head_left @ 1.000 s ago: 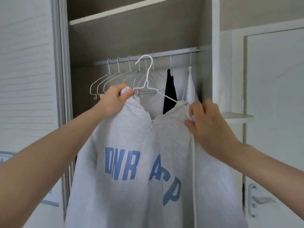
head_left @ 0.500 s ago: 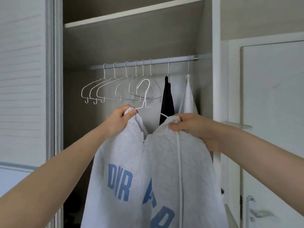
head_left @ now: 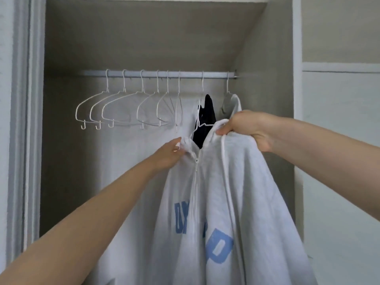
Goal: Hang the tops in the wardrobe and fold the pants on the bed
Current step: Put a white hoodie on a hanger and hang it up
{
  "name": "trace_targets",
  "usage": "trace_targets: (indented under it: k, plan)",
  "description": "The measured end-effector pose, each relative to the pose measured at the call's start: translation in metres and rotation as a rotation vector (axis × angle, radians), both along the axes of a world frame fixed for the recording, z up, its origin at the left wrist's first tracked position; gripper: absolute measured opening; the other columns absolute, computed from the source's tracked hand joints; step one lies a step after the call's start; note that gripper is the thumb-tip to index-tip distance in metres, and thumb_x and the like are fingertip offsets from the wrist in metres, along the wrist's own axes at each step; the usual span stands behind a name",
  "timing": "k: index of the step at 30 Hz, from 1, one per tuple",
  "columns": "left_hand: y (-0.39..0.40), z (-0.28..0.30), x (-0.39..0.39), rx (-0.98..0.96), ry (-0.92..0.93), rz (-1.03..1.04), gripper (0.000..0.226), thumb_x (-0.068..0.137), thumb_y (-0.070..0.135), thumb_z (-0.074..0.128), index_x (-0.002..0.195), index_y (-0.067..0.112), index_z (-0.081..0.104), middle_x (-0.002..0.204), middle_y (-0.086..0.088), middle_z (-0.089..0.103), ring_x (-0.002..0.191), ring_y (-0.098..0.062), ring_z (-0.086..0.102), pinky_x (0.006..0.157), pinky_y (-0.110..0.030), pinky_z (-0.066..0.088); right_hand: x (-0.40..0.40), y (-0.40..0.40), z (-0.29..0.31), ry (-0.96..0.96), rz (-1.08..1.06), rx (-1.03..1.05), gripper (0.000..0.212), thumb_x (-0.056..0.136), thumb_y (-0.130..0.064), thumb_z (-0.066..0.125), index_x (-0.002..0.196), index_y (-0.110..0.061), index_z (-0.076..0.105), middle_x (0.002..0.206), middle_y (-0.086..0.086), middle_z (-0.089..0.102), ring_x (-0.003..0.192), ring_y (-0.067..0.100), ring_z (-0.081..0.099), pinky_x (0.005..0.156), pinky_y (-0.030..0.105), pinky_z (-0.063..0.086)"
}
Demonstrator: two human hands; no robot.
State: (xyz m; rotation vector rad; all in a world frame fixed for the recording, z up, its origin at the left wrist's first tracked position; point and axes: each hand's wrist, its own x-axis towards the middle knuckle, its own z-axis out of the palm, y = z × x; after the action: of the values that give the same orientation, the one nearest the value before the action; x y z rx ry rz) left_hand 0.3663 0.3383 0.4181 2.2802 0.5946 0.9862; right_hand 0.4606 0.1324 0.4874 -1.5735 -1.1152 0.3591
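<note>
I have the grey zip hoodie (head_left: pixel 236 202) held up in front of the open wardrobe (head_left: pixel 67 140), filling the frame from centre down to 5 o'clock. It hangs with its long axis vertical, collar up and hem running out of the bottom edge, zipper and blue lettering facing me. A white wire hanger (head_left: pixel 200 123) sits in its neck, with the hook rising at about 12 o'clock from the collar, below the rail (head_left: pixel 164 74) and not on it.

My left hand (head_left: pixel 167 154) reaches in from 7 o'clock, arm stretched long and upward, fingers pinching the left side of the collar beside the zip. My right hand (head_left: pixel 244 128) comes in from 3 o'clock, forearm nearly level, wrist bent down, fingers curled over a bunch of fabric at the right shoulder. A white drawstring (head_left: pixel 226 182) drops from under that grip.

Behind the collar a black garment (head_left: pixel 206 114) hangs on the rail, and just to its right a pale grey one (head_left: pixel 231 105). Along the rail toward 10 o'clock is a row of bare white hangers (head_left: pixel 123 110), hooks over the bar.
</note>
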Motion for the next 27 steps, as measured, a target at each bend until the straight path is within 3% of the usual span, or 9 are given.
trace_targets:
  k: [4,7,11,14,17,19,20,22,27]
  plan:
    - [-0.023,0.0,0.002,-0.163,-0.069,-0.246,0.043,0.098,0.046,0.05,0.139,0.034,0.048,0.134,0.005,0.058,0.116,-0.007,0.055,0.084,-0.029,0.047,-0.015,0.025,0.018,0.111,0.042,0.047,0.025,0.095,0.01,0.034,0.109,0.009,0.055,0.109,0.024,0.062,0.088,0.023,0.071,0.072,0.033,0.059]
    - [-0.029,0.002,-0.004,-0.273,-0.161,-0.367,0.057,0.091,0.066,0.043,0.143,0.042,0.041,0.142,0.017,0.05,0.129,-0.009,0.049,0.102,-0.043,0.042,-0.021,0.049,0.037,0.098,-0.04,0.08,0.021,0.096,0.009,0.034,0.086,0.004,0.052,0.078,0.017,0.053,0.046,0.023,0.062,0.032,0.021,0.045]
    - [-0.034,-0.001,-0.019,-0.21,-0.188,-0.425,0.088,0.058,0.097,0.043,0.138,0.065,0.026,0.145,0.034,0.038,0.133,-0.001,0.04,0.112,-0.046,0.033,-0.021,0.088,0.059,-0.047,-0.187,0.169,0.018,0.089,0.01,0.042,0.086,0.005,0.059,0.091,0.019,0.061,0.091,0.033,0.066,0.079,0.041,0.055]
    - [-0.038,-0.01,-0.019,-0.073,-0.122,-0.336,0.097,0.054,0.084,0.068,0.124,0.083,0.002,0.117,0.058,0.038,0.106,0.024,0.047,0.084,-0.012,0.046,-0.017,0.109,0.07,-0.084,-0.23,0.206,0.021,0.09,0.01,0.044,0.073,0.001,0.052,0.072,0.011,0.057,0.071,0.028,0.062,0.061,0.033,0.049]
    - [-0.018,-0.029,0.0,0.069,-0.077,-0.133,0.117,0.064,0.046,0.076,0.142,0.061,-0.009,0.106,0.043,0.041,0.084,0.012,0.05,0.057,-0.004,0.037,-0.012,0.123,0.074,-0.163,-0.285,0.181,0.011,0.092,0.006,0.044,0.092,-0.002,0.052,0.069,0.008,0.052,0.065,0.024,0.057,0.062,0.031,0.045]
    - [0.0,-0.034,0.01,0.076,-0.091,-0.017,0.077,0.077,0.02,0.065,0.145,0.027,0.031,0.091,0.024,0.052,0.068,0.002,0.054,0.044,-0.005,0.036,-0.005,0.131,0.076,-0.186,-0.325,0.186,0.013,0.093,0.002,0.045,0.099,-0.008,0.043,0.071,0.009,0.046,0.061,0.021,0.052,0.06,0.029,0.045]
    - [0.007,-0.034,0.014,0.083,-0.11,0.031,0.048,0.081,0.013,0.059,0.128,0.015,0.052,0.082,0.014,0.057,0.063,-0.005,0.054,0.04,-0.006,0.036,0.001,0.134,0.077,-0.211,-0.352,0.188,0.012,0.093,0.0,0.045,0.099,-0.009,0.04,0.071,0.008,0.045,0.059,0.018,0.048,0.055,0.026,0.043]
    - [0.021,-0.032,0.021,0.089,-0.164,0.072,0.01,0.086,0.008,0.054,0.092,0.008,0.062,0.072,0.003,0.058,0.057,-0.014,0.053,0.038,-0.008,0.034,0.014,0.142,0.083,-0.283,-0.413,0.188,0.007,0.094,-0.005,0.045,0.095,-0.009,0.04,0.071,0.006,0.044,0.057,0.015,0.044,0.047,0.022,0.035]
    - [0.049,-0.019,0.045,0.112,-0.267,0.062,0.01,0.092,0.01,0.055,0.097,0.01,0.065,0.087,-0.007,0.066,0.074,-0.022,0.057,0.052,-0.016,0.037,0.039,0.176,0.103,-0.431,-0.484,0.25,0.001,0.091,-0.008,0.046,0.091,-0.008,0.047,0.088,0.011,0.051,0.077,0.023,0.052,0.063,0.027,0.039]
